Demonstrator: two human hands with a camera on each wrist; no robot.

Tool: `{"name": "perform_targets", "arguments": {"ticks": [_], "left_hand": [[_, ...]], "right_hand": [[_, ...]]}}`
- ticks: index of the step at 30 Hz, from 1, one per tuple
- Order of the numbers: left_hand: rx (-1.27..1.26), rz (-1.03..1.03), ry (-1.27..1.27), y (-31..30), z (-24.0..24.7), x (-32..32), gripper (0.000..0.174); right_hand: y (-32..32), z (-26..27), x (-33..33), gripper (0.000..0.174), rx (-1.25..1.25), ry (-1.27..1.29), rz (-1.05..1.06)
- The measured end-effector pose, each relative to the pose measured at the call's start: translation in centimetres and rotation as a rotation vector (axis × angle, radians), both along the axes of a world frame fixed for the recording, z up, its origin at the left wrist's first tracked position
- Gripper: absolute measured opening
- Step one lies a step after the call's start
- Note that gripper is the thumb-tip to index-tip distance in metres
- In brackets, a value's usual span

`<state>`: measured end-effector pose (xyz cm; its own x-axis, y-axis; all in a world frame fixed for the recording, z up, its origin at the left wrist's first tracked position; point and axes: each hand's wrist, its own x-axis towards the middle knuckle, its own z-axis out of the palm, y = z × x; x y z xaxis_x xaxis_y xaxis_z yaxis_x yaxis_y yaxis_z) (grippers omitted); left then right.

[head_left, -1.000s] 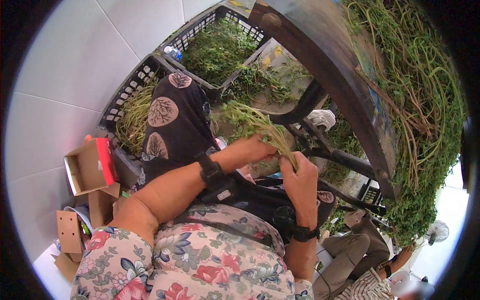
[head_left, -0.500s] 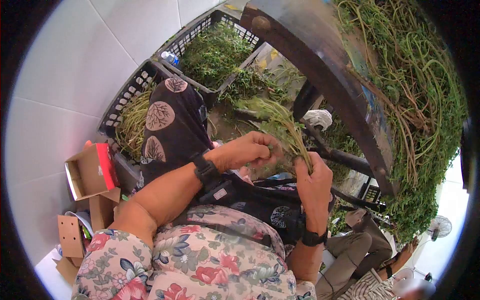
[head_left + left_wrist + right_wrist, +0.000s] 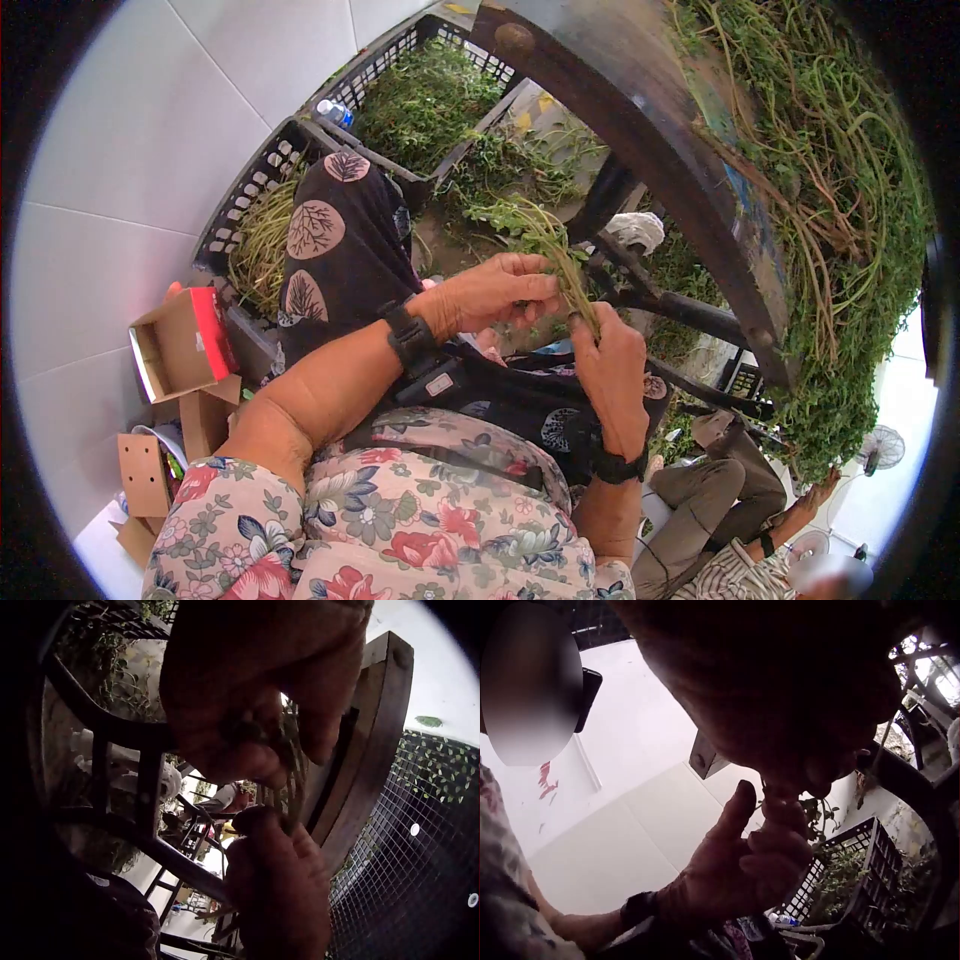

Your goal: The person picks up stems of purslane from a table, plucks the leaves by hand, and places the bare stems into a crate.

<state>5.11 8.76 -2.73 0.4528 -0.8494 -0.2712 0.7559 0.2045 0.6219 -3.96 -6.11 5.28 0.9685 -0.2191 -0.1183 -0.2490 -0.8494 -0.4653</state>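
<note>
In the head view my right hand (image 3: 612, 365) grips the lower end of a small bunch of leafy green stems (image 3: 568, 262), thumb on top. The leafy tips lean up and to the left. My left hand (image 3: 498, 292) is at the middle of the bunch with fingers bent, above the right hand's thumb. In the left wrist view the stems (image 3: 294, 776) pass between the left hand's thumb and fingers. The right wrist view shows the left hand (image 3: 754, 851) in shadow, its fingers curled by the stems and its thumb raised.
A tabletop (image 3: 640, 130) at right bears a large heap of greens (image 3: 820, 170). Black crates hold leafy greens (image 3: 425, 100) and bare stems (image 3: 262, 245). A bottle (image 3: 335, 113) lies between the crates. At left is an open red box (image 3: 185, 340); another person's legs (image 3: 715, 480) show at lower right.
The left hand drew away from the bunch half a second ago and is back at its stems now. The right hand with the bunch went right, then came back left.
</note>
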Motion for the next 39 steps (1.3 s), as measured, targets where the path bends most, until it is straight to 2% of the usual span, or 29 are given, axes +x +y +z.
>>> {"name": "perform_targets", "arguments": {"ticks": [4, 7, 10, 16, 19, 22, 25, 26, 29, 36, 39], "left_hand": [[0.032, 0.013, 0.032, -0.1, 0.2, -0.1, 0.020], [0.079, -0.074, -0.137, -0.2, -0.2, 0.1, 0.016], [0.129, -0.112, -0.192, -0.1, 0.0, -0.2, 0.015], [0.328, -0.042, -0.410, -0.7, -0.1, -1.2, 0.017], [0.233, -0.072, -0.176, -0.4, 0.4, -1.4, 0.016], [0.022, -0.236, -0.070, 0.4, 3.4, -1.6, 0.017], [-0.165, -0.199, 0.033, 1.0, 4.0, -1.0, 0.014], [-0.147, -0.080, 0.074, 0.8, 4.0, -1.1, 0.009], [-0.024, 0.050, 0.118, 0.7, 4.6, -0.9, 0.009], [-0.099, 0.077, -0.016, 1.0, 7.4, -1.0, 0.008], [0.150, 0.059, -0.295, 0.9, 8.4, -1.5, 0.013]], "right_hand": [[-0.3, -0.3, -0.2, 0.015, -0.004, -0.002, 0.061], [-0.2, -0.1, -0.2, 0.014, -0.023, 0.006, 0.082], [-0.7, -0.3, -0.5, 0.014, -0.056, 0.014, 0.130], [-0.4, -0.5, -1.4, 0.015, -0.117, 0.105, 0.180], [-1.6, -2.2, -1.9, 0.013, -0.166, 0.042, 0.152], [-3.9, -3.8, -2.4, 0.012, -0.228, -0.038, 0.037], [-5.1, -3.1, -3.1, 0.011, -0.190, -0.059, -0.067], [-5.2, -2.4, -3.5, 0.012, -0.179, -0.081, -0.065], [-5.0, -1.1, -4.6, 0.013, -0.165, -0.156, -0.037], [-4.0, -0.5, -5.9, 0.019, -0.090, -0.272, 0.025], [-3.6, 0.8, -6.0, 0.020, -0.061, -0.297, 0.050]]}}
